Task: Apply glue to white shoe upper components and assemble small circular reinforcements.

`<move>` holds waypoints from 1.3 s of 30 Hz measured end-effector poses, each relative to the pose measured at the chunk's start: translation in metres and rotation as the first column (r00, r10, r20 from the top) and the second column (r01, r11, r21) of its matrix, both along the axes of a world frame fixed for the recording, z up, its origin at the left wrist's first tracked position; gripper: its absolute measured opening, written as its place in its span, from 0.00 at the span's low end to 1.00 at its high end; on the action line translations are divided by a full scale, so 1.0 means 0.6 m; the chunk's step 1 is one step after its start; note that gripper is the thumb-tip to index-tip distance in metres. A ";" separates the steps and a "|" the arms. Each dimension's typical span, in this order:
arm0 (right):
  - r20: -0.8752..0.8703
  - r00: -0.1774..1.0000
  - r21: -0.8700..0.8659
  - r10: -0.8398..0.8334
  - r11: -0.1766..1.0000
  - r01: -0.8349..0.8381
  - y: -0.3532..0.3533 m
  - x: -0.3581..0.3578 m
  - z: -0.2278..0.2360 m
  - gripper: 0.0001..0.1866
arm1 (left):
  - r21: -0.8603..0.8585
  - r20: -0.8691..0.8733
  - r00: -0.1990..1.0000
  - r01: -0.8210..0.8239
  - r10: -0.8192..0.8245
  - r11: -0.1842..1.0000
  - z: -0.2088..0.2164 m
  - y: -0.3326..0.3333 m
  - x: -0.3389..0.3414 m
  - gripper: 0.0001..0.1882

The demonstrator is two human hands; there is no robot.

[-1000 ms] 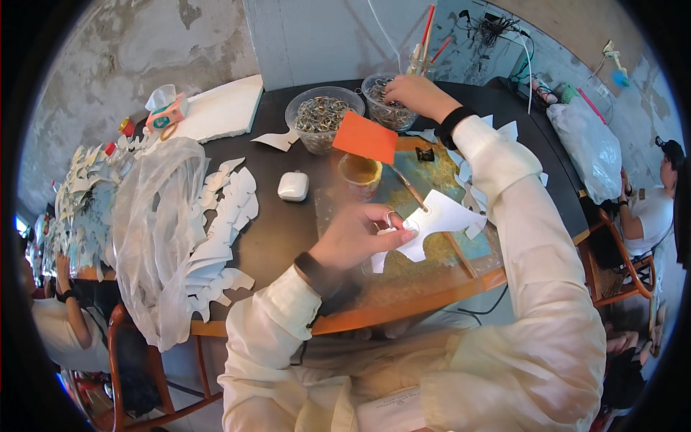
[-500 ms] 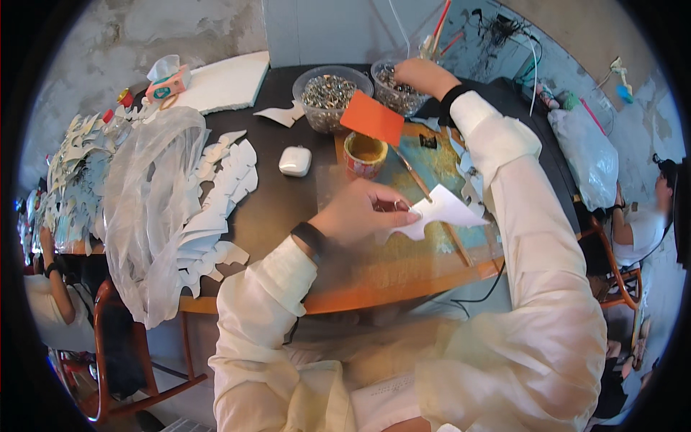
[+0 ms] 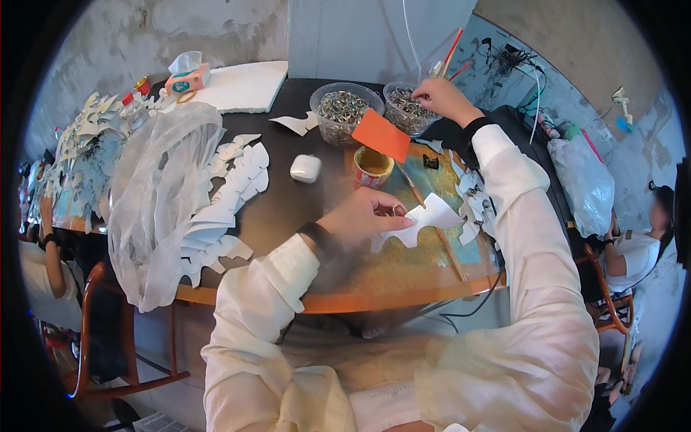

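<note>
My left hand pinches a white scallop-edged cut-out piece and a thin metal ring between thumb and fingers, above the stained work area. My right hand reaches far over the right clear plastic bowl, which is full of small metal rings. Its thumb and fingertips are pressed together at the bowl's rim; whatever they hold is too small to make out. Under the white piece lies a thin wooden stick, and an orange flat rectangle sits at its far end.
A second bowl of metal rings stands beside the first, with an open yellowish pot nearer. White cut-out pieces and a crumpled plastic bag lie left, past a white case. Other people sit at both sides.
My right hand has lifted slightly out of the ring bowl, its fingertips now showing. The white piece in my left hand has turned a little. The whole view has shifted slightly.
</note>
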State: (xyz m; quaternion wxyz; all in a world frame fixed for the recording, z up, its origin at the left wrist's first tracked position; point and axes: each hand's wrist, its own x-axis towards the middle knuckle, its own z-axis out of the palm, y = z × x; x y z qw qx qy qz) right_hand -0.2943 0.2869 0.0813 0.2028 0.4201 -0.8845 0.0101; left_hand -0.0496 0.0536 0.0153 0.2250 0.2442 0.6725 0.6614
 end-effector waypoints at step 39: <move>0.484 0.801 -0.518 0.353 0.853 -0.063 -0.010 0.361 -0.081 0.07 | -0.467 -0.198 0.980 -0.115 0.023 0.877 0.017 0.005 -0.008 0.12</move>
